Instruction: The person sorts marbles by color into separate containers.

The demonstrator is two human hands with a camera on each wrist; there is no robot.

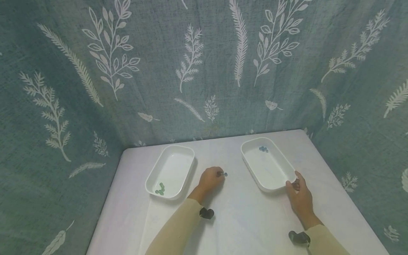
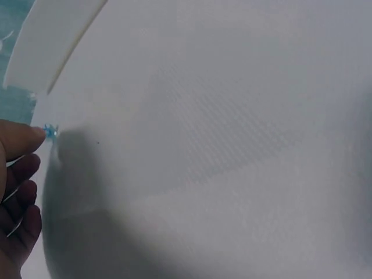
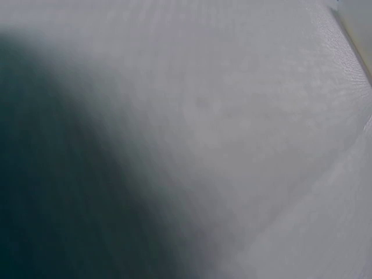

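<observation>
My left hand (image 1: 211, 180) is between two white trays, over the white-covered table. Its thumb and fingers pinch a small, shiny blue piece (image 2: 51, 131) with a knobbly outline; its exact kind is too small to tell. With the thumb and fingers at its near right corner, my right hand (image 1: 301, 202) holds the right white tray (image 1: 271, 186). Several small blue pieces (image 1: 263, 149) lie inside that tray near its far end. The right wrist view shows mostly white cloth and a dark blur, with the hand out of sight.
The left white tray (image 1: 188, 170) stands at an angle on the table (image 1: 236, 219), holding several small green pieces (image 1: 160, 189) at its near end. Behind the table and along both sides hangs a green leaf-patterned curtain (image 1: 216, 71). Dark bands sit at both wrists.
</observation>
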